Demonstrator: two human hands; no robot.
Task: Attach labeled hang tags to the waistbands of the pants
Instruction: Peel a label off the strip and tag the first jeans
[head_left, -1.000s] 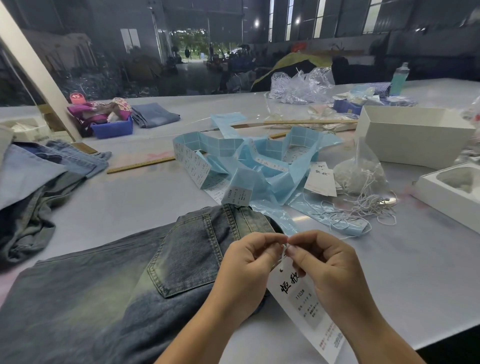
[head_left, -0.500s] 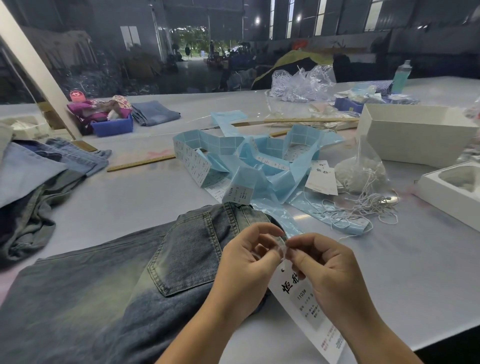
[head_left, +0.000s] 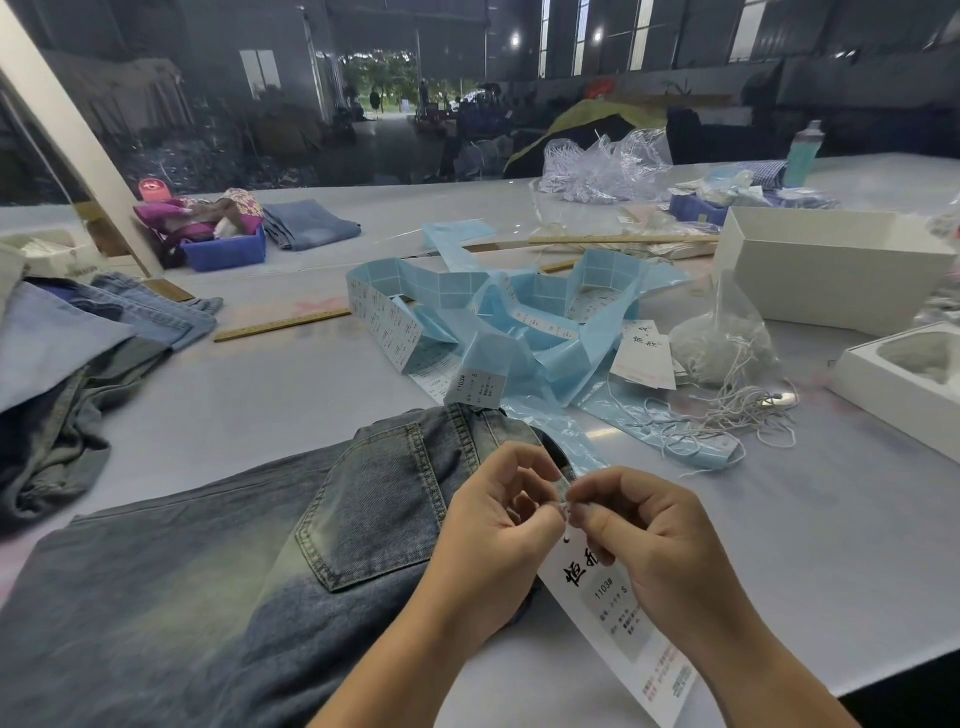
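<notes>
Head view — both hands (head_left: 566, 525) pinching the string atop hang tag (head_left: 618, 618), long axis toward the near-right.

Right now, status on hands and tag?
Left hand and right hand pinching string at hang tag top. Tag beside jeans waistband. Nothing blocking.

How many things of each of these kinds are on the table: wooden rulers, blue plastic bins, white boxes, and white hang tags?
Wooden rulers: 2, one at left, one farther back.
Blue plastic bins: 2.
White boxes: 2.
White hang tags: 2, one under the hands, one by the strings.
Total: 8
</notes>
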